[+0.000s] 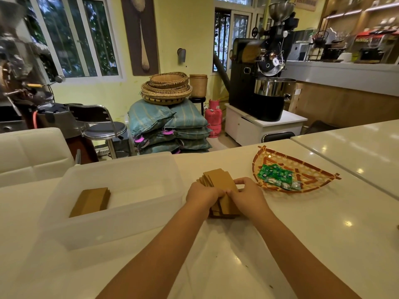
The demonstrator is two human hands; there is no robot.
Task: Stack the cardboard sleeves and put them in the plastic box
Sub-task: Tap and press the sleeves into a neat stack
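A loose pile of flat brown cardboard sleeves (220, 180) lies on the white counter, just right of the plastic box. My left hand (201, 194) and my right hand (248, 194) both grip the pile from its two sides, thumbs meeting on top. The translucent plastic box (121, 225) stands to the left of my hands. Inside it, at the left end, rests a neat stack of sleeves (90, 201).
A woven fan-shaped tray (306, 167) with green wrapped candies (277, 174) sits right of the pile. A seam to a second counter (345, 180) runs at the far right. White seats, a stool, sacks and a coffee roaster stand beyond the counter.
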